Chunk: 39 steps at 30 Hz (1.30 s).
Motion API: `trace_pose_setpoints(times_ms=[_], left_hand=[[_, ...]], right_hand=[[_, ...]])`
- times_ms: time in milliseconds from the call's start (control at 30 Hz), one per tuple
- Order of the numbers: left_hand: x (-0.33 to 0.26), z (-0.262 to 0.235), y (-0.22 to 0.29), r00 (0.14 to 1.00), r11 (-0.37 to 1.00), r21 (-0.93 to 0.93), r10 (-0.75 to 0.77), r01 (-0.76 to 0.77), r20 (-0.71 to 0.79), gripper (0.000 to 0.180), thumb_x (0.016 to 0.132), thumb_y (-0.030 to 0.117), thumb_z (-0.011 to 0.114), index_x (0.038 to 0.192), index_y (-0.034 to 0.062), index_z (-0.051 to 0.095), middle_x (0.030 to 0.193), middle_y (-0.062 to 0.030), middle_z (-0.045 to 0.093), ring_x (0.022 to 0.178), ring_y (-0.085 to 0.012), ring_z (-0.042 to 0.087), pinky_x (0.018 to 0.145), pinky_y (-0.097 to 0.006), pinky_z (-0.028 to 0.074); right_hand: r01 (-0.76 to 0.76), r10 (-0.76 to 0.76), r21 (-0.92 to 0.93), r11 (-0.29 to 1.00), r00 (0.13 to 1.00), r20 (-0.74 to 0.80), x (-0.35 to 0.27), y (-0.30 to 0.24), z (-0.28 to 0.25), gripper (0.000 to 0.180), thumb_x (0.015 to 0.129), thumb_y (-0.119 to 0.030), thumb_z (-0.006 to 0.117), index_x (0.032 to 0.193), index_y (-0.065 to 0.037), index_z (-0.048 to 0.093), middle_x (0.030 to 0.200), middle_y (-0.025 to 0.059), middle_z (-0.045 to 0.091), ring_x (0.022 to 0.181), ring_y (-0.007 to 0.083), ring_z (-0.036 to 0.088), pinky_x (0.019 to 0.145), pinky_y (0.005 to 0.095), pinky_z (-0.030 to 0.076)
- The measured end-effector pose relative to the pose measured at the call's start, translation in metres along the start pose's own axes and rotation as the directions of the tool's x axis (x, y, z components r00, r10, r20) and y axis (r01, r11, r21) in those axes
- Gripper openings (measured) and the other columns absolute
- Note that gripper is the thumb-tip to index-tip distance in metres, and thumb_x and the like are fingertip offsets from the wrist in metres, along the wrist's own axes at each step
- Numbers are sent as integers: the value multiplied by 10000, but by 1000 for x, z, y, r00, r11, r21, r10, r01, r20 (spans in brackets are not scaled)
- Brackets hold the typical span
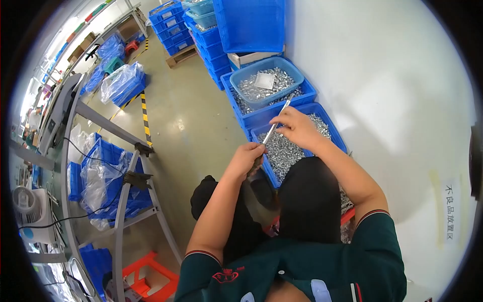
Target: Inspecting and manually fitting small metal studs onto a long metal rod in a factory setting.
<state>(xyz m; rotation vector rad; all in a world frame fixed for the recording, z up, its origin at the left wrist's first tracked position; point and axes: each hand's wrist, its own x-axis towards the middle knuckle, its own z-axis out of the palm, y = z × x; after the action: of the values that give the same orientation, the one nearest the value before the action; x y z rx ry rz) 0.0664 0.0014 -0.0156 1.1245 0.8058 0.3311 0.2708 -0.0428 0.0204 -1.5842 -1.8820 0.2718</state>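
My left hand [248, 155] grips the lower end of a thin silver metal rod [277, 121] that slants up to the right. My right hand [297, 127] pinches the rod near its middle, above a blue plastic crate [336, 132] filled with several small shiny metal parts [282, 151]. Behind it a second blue crate [307, 90] holds a light blue basin [297, 70] of the same parts, with a small clear bag lying on top. My knees in dark trousers sit below the hands.
Stacked blue bins [211, 35] stand on a wooden pallet at the back. A white wall [392, 90] runs along the right. To the left a grey metal workbench frame [121, 201] holds blue bins with plastic bags. A small fan [27, 201] sits far left.
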Motion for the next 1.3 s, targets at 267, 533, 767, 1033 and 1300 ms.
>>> trace_pose_setpoints(times_ms=[267,533,767,1033,1300], left_hand=[[47,47,-11,993,996,15,-91,91,70,177,874,226,501,833,54,509,623,-33,490,429,-115,418,346,-254,300],[66,66,-49,965,957,151,-259,249,51,146,843,172,498,822,29,518,575,-54,482,372,-146,411,313,-286,303],[42,63,-49,934,916,267,-339,301,110,183,856,197,513,843,17,539,599,-56,508,368,-136,414,314,-267,305],[17,27,-37,983,963,199,-186,183,-5,187,870,209,516,902,31,563,629,-8,507,436,-82,404,376,-227,305],[-4,12,-12,970,971,91,-211,222,-120,186,903,208,484,911,28,532,613,-3,477,406,-65,372,358,-205,279]], right_hand=[[324,-329,-292,900,944,32,-37,38,22,169,735,-117,529,887,-111,601,857,38,578,759,222,605,624,334,493],[234,-221,-327,916,972,78,-81,101,38,189,743,-99,514,922,-78,572,930,65,601,795,240,611,656,340,495],[-89,54,-303,949,991,-123,-118,175,51,219,789,-92,467,980,-91,573,941,83,578,820,284,593,661,374,491],[-573,497,-268,774,813,-304,-143,224,49,271,766,-86,582,1034,-125,585,1038,94,557,865,291,586,709,392,489],[-389,394,77,918,876,-279,-91,176,98,147,791,-99,550,923,-60,601,901,144,592,817,341,577,710,406,467]])
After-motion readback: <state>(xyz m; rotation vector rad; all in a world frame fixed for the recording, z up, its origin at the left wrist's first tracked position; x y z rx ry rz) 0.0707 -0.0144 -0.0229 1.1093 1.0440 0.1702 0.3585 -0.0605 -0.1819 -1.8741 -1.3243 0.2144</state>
